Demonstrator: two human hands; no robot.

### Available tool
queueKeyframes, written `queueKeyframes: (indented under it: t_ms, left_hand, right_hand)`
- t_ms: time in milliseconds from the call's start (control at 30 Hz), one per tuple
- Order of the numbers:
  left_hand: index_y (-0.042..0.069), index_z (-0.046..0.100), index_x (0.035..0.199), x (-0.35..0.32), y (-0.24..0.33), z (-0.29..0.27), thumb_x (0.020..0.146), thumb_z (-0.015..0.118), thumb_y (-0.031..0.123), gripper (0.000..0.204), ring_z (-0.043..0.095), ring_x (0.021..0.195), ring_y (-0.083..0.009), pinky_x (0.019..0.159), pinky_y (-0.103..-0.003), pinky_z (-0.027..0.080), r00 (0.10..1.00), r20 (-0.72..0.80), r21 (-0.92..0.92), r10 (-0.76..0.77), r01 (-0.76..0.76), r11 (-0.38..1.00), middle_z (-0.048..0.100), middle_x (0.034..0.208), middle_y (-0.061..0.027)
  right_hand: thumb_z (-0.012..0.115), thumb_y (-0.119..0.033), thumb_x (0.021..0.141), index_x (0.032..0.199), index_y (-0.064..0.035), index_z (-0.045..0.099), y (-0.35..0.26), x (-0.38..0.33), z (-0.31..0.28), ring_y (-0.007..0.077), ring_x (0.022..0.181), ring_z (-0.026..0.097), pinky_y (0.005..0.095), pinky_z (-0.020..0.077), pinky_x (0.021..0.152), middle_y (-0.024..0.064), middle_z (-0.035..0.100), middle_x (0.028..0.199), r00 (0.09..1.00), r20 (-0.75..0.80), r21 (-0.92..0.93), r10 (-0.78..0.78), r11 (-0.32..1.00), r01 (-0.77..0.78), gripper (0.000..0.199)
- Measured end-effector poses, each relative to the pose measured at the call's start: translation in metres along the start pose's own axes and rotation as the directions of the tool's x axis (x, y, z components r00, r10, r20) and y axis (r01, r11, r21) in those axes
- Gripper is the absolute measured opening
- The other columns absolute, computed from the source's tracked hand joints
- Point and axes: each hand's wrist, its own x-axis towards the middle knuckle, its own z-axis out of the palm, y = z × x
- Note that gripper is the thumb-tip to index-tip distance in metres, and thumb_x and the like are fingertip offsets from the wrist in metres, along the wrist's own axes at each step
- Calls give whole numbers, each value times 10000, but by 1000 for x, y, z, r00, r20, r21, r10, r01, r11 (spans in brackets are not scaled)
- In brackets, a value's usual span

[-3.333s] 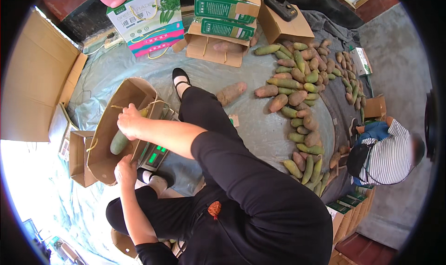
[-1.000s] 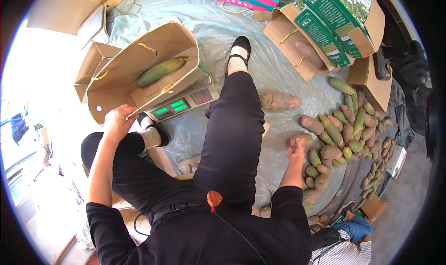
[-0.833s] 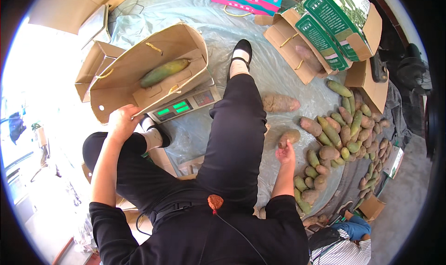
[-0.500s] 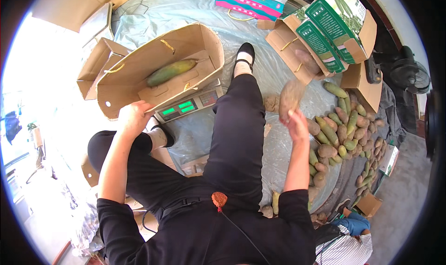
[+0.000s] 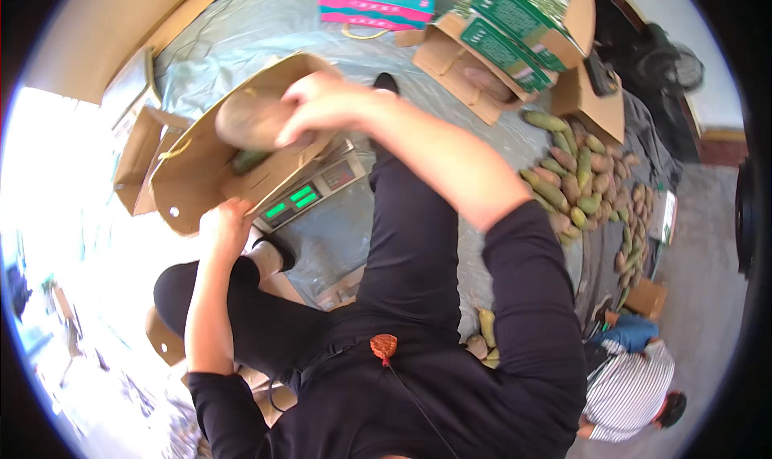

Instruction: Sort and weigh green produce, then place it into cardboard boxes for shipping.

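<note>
My right hand (image 5: 322, 105) reaches over the open cardboard box (image 5: 281, 177), its fingers around a large oblong brownish vegetable (image 5: 248, 119), blurred by motion; its exact kind is unclear. Partly covered by it, a green oblong vegetable (image 5: 251, 161) lies on the box's bottom. At the box's near edge, my left hand (image 5: 225, 227) is closed on the cardboard rim. The box has yellow cord handles and rests tilted on a scale (image 5: 297, 201) with a lit green display.
On the right lies a heap of green and brownish oblong vegetables (image 5: 583, 177). Green printed boxes (image 5: 515, 32) stand behind, one open box (image 5: 462, 73) holding a vegetable. A fan (image 5: 675, 65) stands far right. Another person (image 5: 631, 382) is at lower right.
My right hand has carried the brownish vegetable from beside the heap leftward, over the box. My left hand still grips the box's rim. The view has shifted somewhat.
</note>
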Motion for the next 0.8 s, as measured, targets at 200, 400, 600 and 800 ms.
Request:
queueKeyframes:
  t_ms: [200,400,600,800]
  left_hand:
    - [104,642,820,2,0,6,754,636,181,102,594,725,-326,637,-426,466,994,-88,-78,65,-72,994,583,756,-112]
    - [12,620,792,12,3,15,695,646,62,113,582,729,-366,639,-422,444,993,-93,-242,73,-94,966,585,758,-182]
    - [14,606,781,4,6,5,701,649,79,111,567,710,-366,623,-410,434,997,-52,-159,56,-64,985,563,740,-183]
    - [45,645,857,-2,4,4,729,640,125,151,589,738,-349,647,-392,450,997,-80,-162,9,-22,987,596,776,-165]
  right_hand:
    - [788,-335,552,861,-105,722,-8,68,98,221,868,657,334,515,736,108,688,884,978,137,-427,156,900,-84,391]
    - [785,-231,560,1024,-151,688,8,91,145,198,1041,604,365,490,805,54,656,1084,986,49,-467,161,876,-119,481]
    - [722,-282,663,1066,-83,642,-36,35,54,299,914,624,399,495,790,142,659,954,933,-58,-256,-355,909,330,457]
    - [674,-201,755,1100,-31,607,41,-82,-50,183,887,626,317,503,778,119,652,973,720,-637,138,-275,878,458,390]
